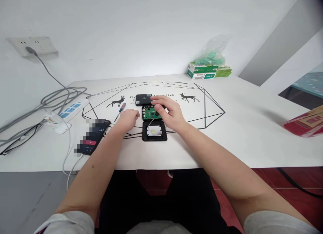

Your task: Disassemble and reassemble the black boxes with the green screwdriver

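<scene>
A green circuit board [148, 113] in a black housing lies in front of me, with a black cover [143, 99] just beyond it. Nearer to me is a black square frame [154, 138] with a pale centre and a yellowish patch; a thin light cable runs from it towards the board. My right hand [171, 111] reaches over the board's right side, its fingers extended and its fingertips at the cover's right edge. My left hand [128, 119] rests curled left of the board; whatever its fingers hold is hidden. Beyond that hand lies a screwdriver [122, 107].
To the left are a phone [97, 136], a power strip [73, 109] with coiled cables and a pair of glasses [20, 141]. Green-and-white boxes [203, 72] under a plastic bag [214, 49] stand at the back right. A red package [305, 124] sits at the right edge.
</scene>
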Demonstrator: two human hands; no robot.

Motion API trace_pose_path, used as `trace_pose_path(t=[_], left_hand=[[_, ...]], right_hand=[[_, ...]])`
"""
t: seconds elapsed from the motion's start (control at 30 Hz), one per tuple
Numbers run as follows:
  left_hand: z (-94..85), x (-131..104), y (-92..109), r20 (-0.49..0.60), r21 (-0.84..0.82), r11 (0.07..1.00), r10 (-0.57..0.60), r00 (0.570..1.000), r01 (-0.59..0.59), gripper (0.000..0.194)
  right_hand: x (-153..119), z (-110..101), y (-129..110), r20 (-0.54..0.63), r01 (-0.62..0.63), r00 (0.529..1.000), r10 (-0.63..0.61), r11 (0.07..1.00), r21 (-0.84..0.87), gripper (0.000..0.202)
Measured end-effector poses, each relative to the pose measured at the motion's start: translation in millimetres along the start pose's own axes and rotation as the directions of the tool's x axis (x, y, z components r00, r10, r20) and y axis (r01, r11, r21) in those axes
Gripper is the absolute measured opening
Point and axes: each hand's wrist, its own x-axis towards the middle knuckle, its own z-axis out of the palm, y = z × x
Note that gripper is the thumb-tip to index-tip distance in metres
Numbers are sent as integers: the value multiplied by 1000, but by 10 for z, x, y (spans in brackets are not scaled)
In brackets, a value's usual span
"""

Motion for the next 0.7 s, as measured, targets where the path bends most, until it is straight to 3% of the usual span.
trace_pose_path(t=[0.1,0.2,0.33,0.53,0.7], left_hand=[[-3,-3,-2,9,16,1000,-13,1000,13,33],[-10,0,-2,8,17,1000,-19,1000,19,33],[-22,-7,7,-6,11,1000,-9,1000,9,32],[-4,-12,11,-41,-28,999,-19,999,17,26],[55,39,-44,-72,-53,997,-68,995,64,24]], right_hand=[[-7,-36,36,91,18,996,-24,998,62,36],[-30,-26,74,131,-48,991,37,995,86,49],[-59,44,84,90,-126,989,118,988,92,46],[-62,68,75,66,-95,994,92,995,37,41],[-53,21,36,111,-86,991,79,995,59,46]])
